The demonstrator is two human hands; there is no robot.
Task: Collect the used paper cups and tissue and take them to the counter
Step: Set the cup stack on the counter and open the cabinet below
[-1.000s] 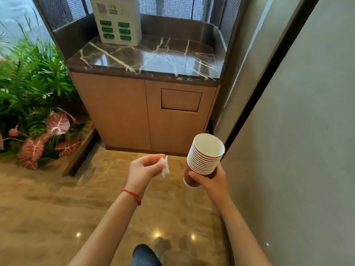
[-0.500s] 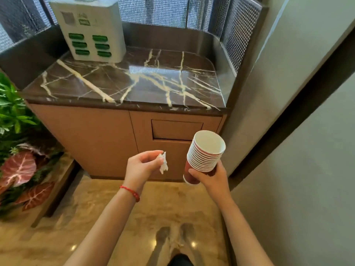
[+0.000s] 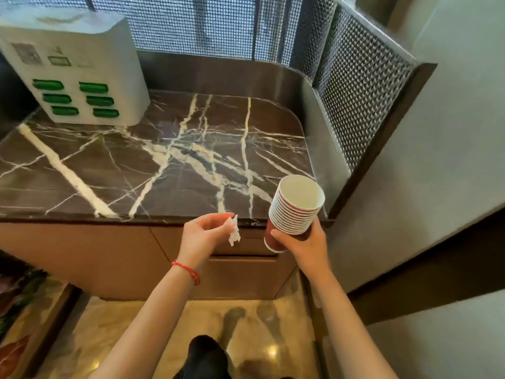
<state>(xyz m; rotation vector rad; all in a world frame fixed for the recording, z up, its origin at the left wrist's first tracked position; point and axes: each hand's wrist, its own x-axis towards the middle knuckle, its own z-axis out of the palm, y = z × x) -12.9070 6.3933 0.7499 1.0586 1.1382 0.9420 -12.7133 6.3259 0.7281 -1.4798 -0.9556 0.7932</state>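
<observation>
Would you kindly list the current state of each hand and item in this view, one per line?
left hand: pinching the tissue, in front of the counter edge
tissue: crumpled, hanging from the fingertips
right hand: gripping the cup stack near its base
cup stack: nested, tilted, top cup empty, not yet set down
counter: only the white box stands on it
white box: upright at back left

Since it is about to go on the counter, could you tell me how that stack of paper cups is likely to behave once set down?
The stack of paper cups, nested and tilted in the right hand, is probably light. Tall over a narrow base, it may tip if nudged. The marble counter looks glossy, so it could slide.
</observation>
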